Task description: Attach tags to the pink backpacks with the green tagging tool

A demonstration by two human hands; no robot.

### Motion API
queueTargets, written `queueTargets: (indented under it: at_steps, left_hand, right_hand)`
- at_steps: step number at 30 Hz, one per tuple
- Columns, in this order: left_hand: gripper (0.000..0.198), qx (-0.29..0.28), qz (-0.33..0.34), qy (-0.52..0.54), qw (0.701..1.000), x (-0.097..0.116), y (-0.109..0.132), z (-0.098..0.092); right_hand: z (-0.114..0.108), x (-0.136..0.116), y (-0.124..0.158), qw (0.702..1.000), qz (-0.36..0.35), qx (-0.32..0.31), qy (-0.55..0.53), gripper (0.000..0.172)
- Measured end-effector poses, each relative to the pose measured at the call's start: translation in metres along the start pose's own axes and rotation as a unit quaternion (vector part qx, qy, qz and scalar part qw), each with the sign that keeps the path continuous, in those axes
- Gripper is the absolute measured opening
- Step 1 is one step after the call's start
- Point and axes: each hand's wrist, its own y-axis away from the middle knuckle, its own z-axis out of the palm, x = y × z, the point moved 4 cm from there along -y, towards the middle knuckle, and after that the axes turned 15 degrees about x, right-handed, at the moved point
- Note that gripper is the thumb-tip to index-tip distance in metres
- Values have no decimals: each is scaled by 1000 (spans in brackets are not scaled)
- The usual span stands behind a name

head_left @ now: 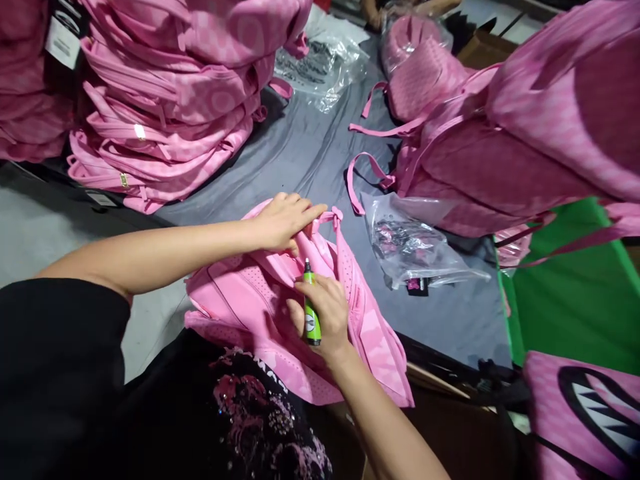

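Note:
A pink backpack (pixel 235 287) leans against the front of my black shirt at the table's edge. My left hand (pixel 283 223) is at its top edge, thumb on the near side and fingers over the far side, gripping the fabric. In my right hand (pixel 327 310) is a slim green marker (pixel 311 313) with a black collar and pale tip. The tip points up and away from me, just below my left hand. My right hand is over the backpack's strap side; whether it touches the fabric I cannot tell.
Pink backpacks are stacked (pixel 170 113) at the left, and more backpacks (pixel 465 173) lie at the right. Clear plastic bags (pixel 415 247) rest on the grey table cover (pixel 290 147). A green bin (pixel 575 300) stands at the right. Another person's arm (pixel 435 7) shows at the far edge.

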Motion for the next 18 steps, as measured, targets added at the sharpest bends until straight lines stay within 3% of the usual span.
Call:
queueTargets:
  at_steps: [3,7,10,13,18]
  left_hand:
    - [104,-2,17,-16,1000,0,-3,14]
    - [125,45,65,-54,995,7,7,13]
    - [131,16,63,-88,994,10,10,17]
    - [121,-25,45,-89,995,12,7,22]
    - [104,-44,40,-74,995,13,2,22]
  right_hand:
    - [0,9,10,999,19,-43,5,26]
    - [-3,30,19,988,141,-16,-54,47]
    - [-7,36,14,984,171,-27,-30,36]
    - [-14,38,-2,983,168,-78,-4,17]
    - [-26,47,-23,966,184,-183,-15,22]
